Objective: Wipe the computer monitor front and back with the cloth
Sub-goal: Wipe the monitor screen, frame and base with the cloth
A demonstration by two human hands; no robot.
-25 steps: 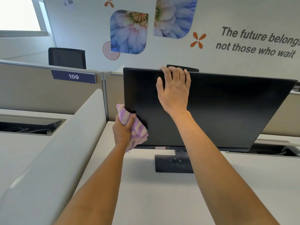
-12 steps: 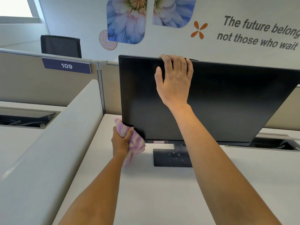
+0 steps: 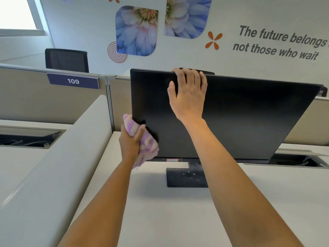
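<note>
Climbed from bottom corner up left edge of the flat black computer monitor (image 3: pixel 240 118), with left hand (image 3: pixel 130 142) clenched round bunched purple-and-cream striped cloth (image 3: pixel 147 145). Steadying with right hand (image 3: pixel 187 97) hooked over top rim. Could topple if pushed too hard.

Black monitor (image 3: pixel 240 118), lilac-and-cream striped cloth (image 3: pixel 142 141), white desk (image 3: pixel 178 220), beige partition (image 3: pixel 26 97).

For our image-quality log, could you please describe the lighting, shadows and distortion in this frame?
Head view: the window is blown out to white; the monitor shows only a faint sheen, no hard glare; a soft shadow lies on the desk beside the stand base; wide-angle stretch enlarges the forearms at the bottom; the left hand and cloth look sharp.
</note>
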